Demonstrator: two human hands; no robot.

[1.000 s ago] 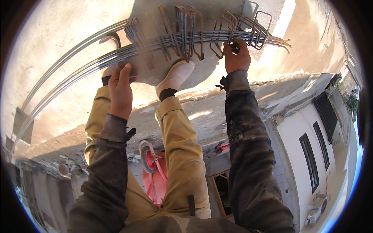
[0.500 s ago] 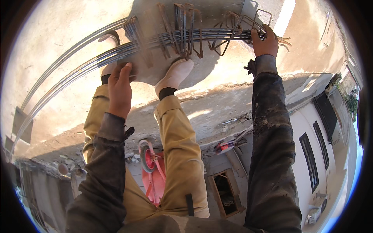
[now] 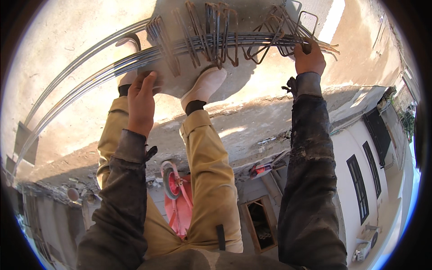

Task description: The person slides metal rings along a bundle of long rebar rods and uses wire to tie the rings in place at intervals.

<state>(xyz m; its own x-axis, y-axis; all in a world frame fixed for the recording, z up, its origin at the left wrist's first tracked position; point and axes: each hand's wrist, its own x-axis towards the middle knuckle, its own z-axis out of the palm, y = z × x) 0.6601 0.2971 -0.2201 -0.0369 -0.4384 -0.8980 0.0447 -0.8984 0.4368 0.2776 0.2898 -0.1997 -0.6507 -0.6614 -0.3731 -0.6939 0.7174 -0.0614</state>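
Observation:
A bundle of long steel bars (image 3: 135, 57) runs across the upper part of the view, curved by the lens. Several rusty bent-steel stirrups (image 3: 221, 33) hang around the bars, some upright and some tilted at the right. My right hand (image 3: 310, 59) is at the bundle's right end, thumb and fingers curled at the bars beside a rectangular stirrup (image 3: 308, 14). On the near side of the bars is my left hand (image 3: 142, 101), its fingers bent in and slightly blurred. What they hold, if anything, cannot be made out.
My shoes (image 3: 207, 85) stand on the concrete floor by the bars. Behind my legs, a step edge drops to a lower level with a red wheelbarrow (image 3: 173, 184) and a wooden frame (image 3: 261, 223). A white building (image 3: 355, 157) stands at the right.
My right hand has drawn slightly back toward me, its fingers no longer reaching over the bars. Near the left hand, the stirrups have lost most of their blur. My left hand has hardly moved.

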